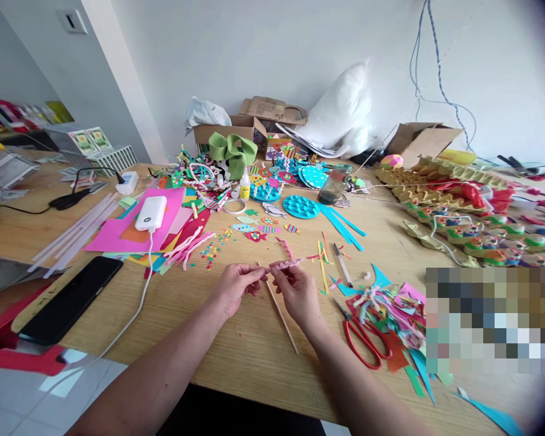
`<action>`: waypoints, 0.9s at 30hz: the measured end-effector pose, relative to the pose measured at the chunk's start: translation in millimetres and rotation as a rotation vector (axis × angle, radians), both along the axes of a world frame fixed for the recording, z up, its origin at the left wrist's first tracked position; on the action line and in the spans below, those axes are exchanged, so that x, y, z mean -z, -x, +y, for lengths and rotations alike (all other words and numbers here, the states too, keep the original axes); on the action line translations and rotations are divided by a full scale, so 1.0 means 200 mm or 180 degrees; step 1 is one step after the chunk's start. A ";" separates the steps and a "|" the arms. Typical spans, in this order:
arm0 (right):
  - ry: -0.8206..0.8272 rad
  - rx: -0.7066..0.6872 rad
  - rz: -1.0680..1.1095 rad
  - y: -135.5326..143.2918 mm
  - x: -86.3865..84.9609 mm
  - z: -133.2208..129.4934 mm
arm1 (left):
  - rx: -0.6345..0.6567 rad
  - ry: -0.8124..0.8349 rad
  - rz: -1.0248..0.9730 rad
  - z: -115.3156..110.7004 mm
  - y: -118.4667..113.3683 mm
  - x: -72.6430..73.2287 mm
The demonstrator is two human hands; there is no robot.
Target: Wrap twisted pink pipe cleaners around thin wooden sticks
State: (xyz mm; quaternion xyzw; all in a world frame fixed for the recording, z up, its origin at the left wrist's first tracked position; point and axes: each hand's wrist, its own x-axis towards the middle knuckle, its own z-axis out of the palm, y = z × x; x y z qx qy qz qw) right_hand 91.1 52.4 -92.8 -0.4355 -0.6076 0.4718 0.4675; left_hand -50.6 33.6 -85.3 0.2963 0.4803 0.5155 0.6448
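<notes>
My left hand (240, 286) and my right hand (296, 292) meet over the middle of the wooden table. Their fingertips pinch a thin, pale pink twisted strip (289, 264), which sticks out past the right fingers. Whether it is paper or something fuzzy I cannot tell. Below and between the hands lies a thin wooden stick (283, 321). Just beyond the fingers is a darker pink coiled strip (284, 246). Several decorated paper fish (269, 229) lie farther back. To the right are a pen (343, 266) and red-handled scissors (366, 342).
Paper scraps (386, 309) pile up at the right, near egg cartons (436, 181). A white glue bottle (244, 184) and a blue scalloped disc (300, 206) stand behind. On the left are coloured sheets (104, 233), a power bank (151, 213), its cable and a phone (72, 300).
</notes>
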 end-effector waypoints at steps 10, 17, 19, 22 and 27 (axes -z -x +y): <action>-0.0803 -0.0023 -0.0796 0.01 0.00 -0.02 | -0.0092 0.0128 0.0198 0.00 0.00 0.02; -0.0668 -0.0094 -0.0814 0.00 -0.01 -0.02 | 0.0017 0.0244 0.0326 0.00 -0.01 0.03; -0.0619 -0.0106 -0.0746 0.01 -0.01 -0.02 | 0.0044 0.0236 0.0287 0.00 -0.02 0.04; -0.0555 -0.0083 -0.0638 0.01 -0.02 -0.02 | 0.0083 0.0210 0.0211 0.00 -0.02 0.04; -0.0422 -0.0039 -0.0503 0.00 -0.02 -0.02 | 0.0130 0.0224 0.0021 0.00 -0.02 0.02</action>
